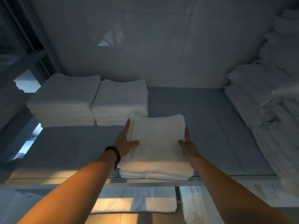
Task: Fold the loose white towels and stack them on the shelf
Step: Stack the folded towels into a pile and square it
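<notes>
A small stack of folded white towels [157, 147] lies on the grey shelf [202, 126], its near edge at the shelf's front lip. My left hand [127, 141], with a dark bead bracelet on the wrist, presses flat against the stack's left side, thumb on top. On the opposite side my right hand [187, 144] lies against the stack with straight fingers, thumb on top too. Two taller stacks of folded white towels [64, 101] [121, 101] stand side by side at the back left of the same shelf.
A tall, rougher pile of white linen [267, 97] fills the shelf's right side. The bare shelf shows between that pile and the stack under my hands. Folded white sheets [137, 201] lie on the level below. A metal rack frame [32, 50] rises at left.
</notes>
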`<action>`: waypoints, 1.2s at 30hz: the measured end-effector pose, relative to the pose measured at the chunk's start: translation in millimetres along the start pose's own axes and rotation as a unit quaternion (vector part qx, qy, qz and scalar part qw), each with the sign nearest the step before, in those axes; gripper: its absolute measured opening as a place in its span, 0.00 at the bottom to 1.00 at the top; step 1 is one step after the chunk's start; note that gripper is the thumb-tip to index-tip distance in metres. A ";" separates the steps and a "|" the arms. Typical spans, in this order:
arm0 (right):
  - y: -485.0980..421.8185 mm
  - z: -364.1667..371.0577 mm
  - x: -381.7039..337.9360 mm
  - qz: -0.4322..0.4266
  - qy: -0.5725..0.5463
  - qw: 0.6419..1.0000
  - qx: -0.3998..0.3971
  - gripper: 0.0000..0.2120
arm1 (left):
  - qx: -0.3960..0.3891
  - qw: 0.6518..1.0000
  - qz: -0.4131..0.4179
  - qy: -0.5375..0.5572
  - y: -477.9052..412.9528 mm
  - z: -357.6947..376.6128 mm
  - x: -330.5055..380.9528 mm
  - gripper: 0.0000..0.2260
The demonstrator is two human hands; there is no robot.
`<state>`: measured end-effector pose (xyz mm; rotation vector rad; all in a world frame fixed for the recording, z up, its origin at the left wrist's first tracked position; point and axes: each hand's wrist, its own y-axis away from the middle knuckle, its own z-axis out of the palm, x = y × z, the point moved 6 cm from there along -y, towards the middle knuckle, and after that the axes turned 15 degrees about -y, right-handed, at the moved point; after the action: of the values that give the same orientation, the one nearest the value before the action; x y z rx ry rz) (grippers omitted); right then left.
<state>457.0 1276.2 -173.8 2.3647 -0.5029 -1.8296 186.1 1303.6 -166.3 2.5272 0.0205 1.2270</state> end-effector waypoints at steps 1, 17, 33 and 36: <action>2.8 0.8 -0.6 -0.007 0.024 1.000 0.003 0.33 | 0.006 1.000 0.012 -0.017 1.6 0.8 2.2 0.41; 37.1 -11.2 -86.6 -0.214 0.096 0.971 0.050 0.22 | 0.166 0.979 0.091 -0.077 54.2 -31.3 69.7 0.27; 0.4 90.5 -259.3 -0.349 0.074 0.933 0.053 0.20 | 0.248 0.958 0.143 0.028 17.2 -213.0 83.4 0.25; -18.7 108.9 -285.8 -0.366 0.076 0.924 0.084 0.20 | 0.235 0.957 0.159 0.061 -7.1 -247.6 85.5 0.26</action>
<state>293.8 1398.8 54.8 3.0584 0.3152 -1.8559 51.0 1394.7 38.9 2.9380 -0.0778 1.6701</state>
